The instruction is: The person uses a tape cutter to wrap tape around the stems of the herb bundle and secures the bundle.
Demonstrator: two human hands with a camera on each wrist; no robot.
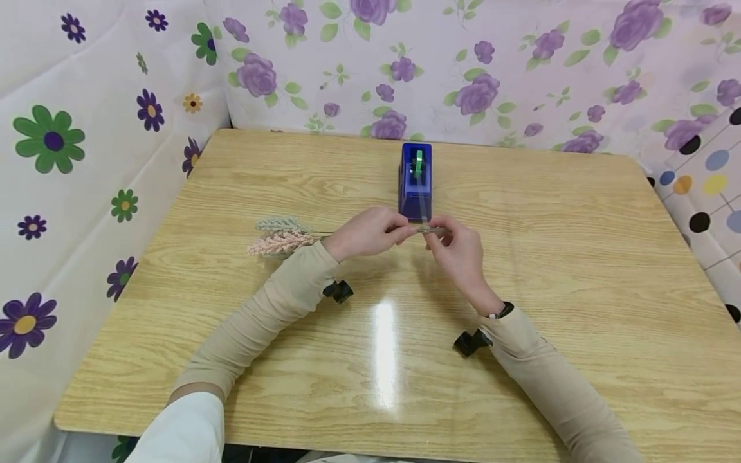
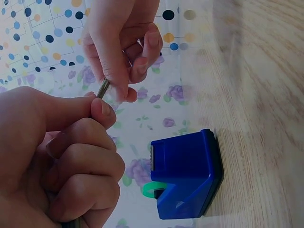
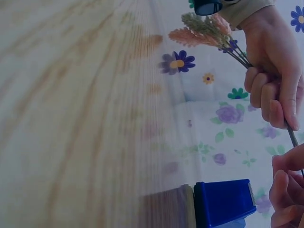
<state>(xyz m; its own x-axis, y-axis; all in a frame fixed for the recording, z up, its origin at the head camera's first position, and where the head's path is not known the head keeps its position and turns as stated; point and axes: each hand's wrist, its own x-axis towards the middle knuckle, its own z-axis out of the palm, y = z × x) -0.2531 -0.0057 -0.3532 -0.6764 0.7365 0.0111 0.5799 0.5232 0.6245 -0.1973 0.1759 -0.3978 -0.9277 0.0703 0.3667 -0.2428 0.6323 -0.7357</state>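
Note:
My left hand (image 1: 367,233) grips a bunch of artificial flowers (image 1: 282,242) by the stems; their pink and grey-green heads stick out to the left. Beyond its thumb and forefinger, a short length of stems (image 2: 103,89) reaches my right hand (image 1: 461,252), whose fingertips pinch that end. Just beyond the hands stands a blue tape dispenser (image 1: 415,207) with a green roll core (image 1: 418,164). A clear strip of tape (image 1: 422,204) runs from it to the stems between my hands. Fingers partly hide where tape and stems meet.
The wooden table (image 1: 556,257) ends at a floral cloth (image 1: 480,96) behind and a flower-patterned cloth (image 1: 98,161) on the left. Black wrist mounts (image 1: 471,343) hang below both forearms, close to the tabletop.

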